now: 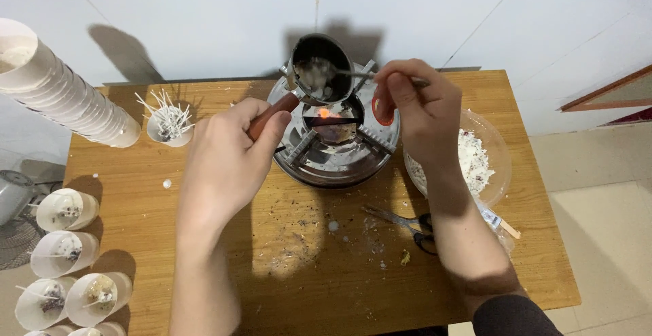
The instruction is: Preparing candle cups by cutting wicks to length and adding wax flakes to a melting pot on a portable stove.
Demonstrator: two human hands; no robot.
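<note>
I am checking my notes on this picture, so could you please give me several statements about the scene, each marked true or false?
1. The left hand grips the wooden handle of a small metal pot above the stove. True.
2. The right hand holds scissors. False: it holds a spoon in the pot; the scissors lie on the table.
3. A flame glows in the stove. True.
4. The clear bowl of white flakes sits at the left of the stove. False: it sits at the right.
5. The cup of wicks lies tipped over. False: it stands upright.
</note>
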